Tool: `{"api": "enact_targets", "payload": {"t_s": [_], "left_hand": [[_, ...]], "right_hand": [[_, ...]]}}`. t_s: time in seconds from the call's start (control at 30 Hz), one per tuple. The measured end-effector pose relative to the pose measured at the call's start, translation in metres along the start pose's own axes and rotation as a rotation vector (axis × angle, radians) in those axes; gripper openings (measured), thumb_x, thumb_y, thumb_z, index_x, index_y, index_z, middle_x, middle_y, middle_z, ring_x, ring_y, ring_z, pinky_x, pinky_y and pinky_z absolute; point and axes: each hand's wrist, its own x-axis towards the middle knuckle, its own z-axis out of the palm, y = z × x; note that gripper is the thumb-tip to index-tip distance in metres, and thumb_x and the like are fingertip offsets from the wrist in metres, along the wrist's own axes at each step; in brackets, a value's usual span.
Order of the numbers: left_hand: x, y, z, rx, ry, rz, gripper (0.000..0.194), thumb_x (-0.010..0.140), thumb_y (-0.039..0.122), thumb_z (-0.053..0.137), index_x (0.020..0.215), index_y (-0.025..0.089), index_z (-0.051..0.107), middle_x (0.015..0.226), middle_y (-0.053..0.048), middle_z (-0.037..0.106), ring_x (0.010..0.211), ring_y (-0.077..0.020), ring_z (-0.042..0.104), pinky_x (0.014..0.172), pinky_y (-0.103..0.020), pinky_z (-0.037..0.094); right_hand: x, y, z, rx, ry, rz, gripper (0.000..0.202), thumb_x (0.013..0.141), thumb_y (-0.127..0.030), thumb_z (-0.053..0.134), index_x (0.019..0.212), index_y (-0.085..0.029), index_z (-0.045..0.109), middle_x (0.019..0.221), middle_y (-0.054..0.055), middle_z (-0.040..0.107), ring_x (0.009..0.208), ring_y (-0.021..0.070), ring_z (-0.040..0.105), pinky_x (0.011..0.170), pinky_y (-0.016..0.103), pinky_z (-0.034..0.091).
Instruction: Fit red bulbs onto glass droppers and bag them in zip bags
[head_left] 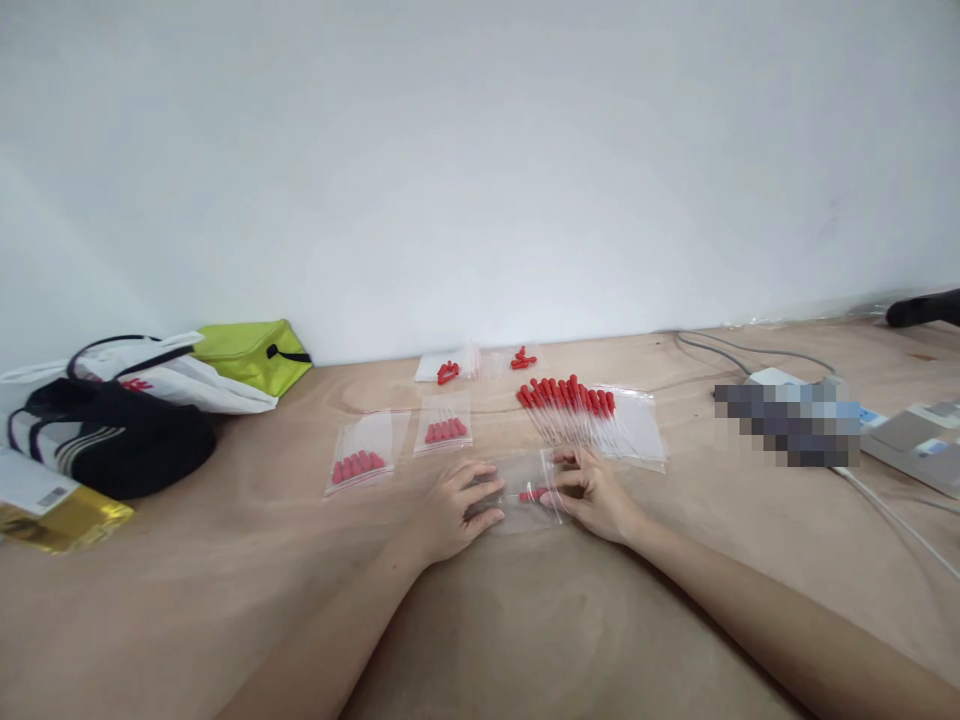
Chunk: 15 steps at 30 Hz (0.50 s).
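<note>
A clear zip bag (pixel 517 522) lies flat on the table between my hands. My left hand (pixel 457 508) rests at its left edge, fingers spread and fingertips touching the plastic. At the bag's right edge is my right hand (pixel 592 495), with its thumb and a finger closed on the end of a red-bulbed dropper (pixel 531 495). The dropper lies over or in the bag, thin stem pointing left; which of these I cannot tell. Beyond my right hand, a pile of red-bulbed droppers (pixel 570 395) is fanned out on a plastic bag (pixel 641 425).
Two bags of red-bulbed droppers, a left one (pixel 364 430) and a nearer one (pixel 444 412), lie left of centre. Small red bulbs (pixel 448 373) sit by the wall. A black bag (pixel 142 440) and green bag (pixel 247 350) stand left; a power strip (pixel 780 378) and cables lie right.
</note>
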Motion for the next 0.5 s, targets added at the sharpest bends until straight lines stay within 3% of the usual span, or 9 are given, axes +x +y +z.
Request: {"api": "enact_targets", "payload": {"t_s": [0.13, 0.27, 0.37, 0.5], "left_hand": [[0.000, 0.002, 0.000, -0.026, 0.003, -0.015, 0.026, 0.081, 0.033, 0.051, 0.103, 0.021, 0.058, 0.103, -0.007, 0.055, 0.096, -0.0190, 0.052, 0.087, -0.036, 0.043], [0.000, 0.005, -0.002, 0.002, 0.024, -0.085, 0.021, 0.079, 0.036, 0.053, 0.090, 0.019, 0.056, 0.090, -0.004, 0.057, 0.083, -0.0178, 0.054, 0.076, -0.033, 0.044], [0.001, 0.005, -0.004, 0.006, 0.026, -0.108, 0.018, 0.080, 0.037, 0.051, 0.083, 0.019, 0.052, 0.084, -0.003, 0.056, 0.080, -0.0177, 0.053, 0.074, -0.032, 0.043], [0.002, 0.005, -0.008, -0.088, 0.012, -0.091, 0.014, 0.084, 0.028, 0.042, 0.079, 0.019, 0.051, 0.082, -0.003, 0.057, 0.081, -0.0162, 0.052, 0.076, -0.031, 0.042]], "right_hand": [[0.007, 0.007, -0.002, -0.054, -0.015, -0.011, 0.016, 0.076, -0.027, 0.052, 0.080, -0.026, 0.067, 0.092, 0.005, 0.058, 0.090, 0.0195, 0.051, 0.081, 0.037, 0.038], [0.039, 0.028, -0.019, -0.096, 0.209, 0.171, 0.017, 0.074, -0.028, 0.050, 0.079, -0.018, 0.062, 0.081, 0.005, 0.059, 0.076, 0.0171, 0.053, 0.071, 0.030, 0.041], [0.073, 0.044, -0.031, -0.170, 0.415, 0.331, 0.027, 0.073, -0.032, 0.049, 0.090, -0.015, 0.060, 0.083, 0.007, 0.059, 0.080, 0.0188, 0.053, 0.074, 0.031, 0.039], [0.107, 0.055, -0.034, -0.182, 0.496, 0.515, 0.041, 0.069, -0.039, 0.052, 0.098, -0.013, 0.061, 0.090, 0.011, 0.058, 0.082, 0.0202, 0.054, 0.076, 0.031, 0.039]]}}
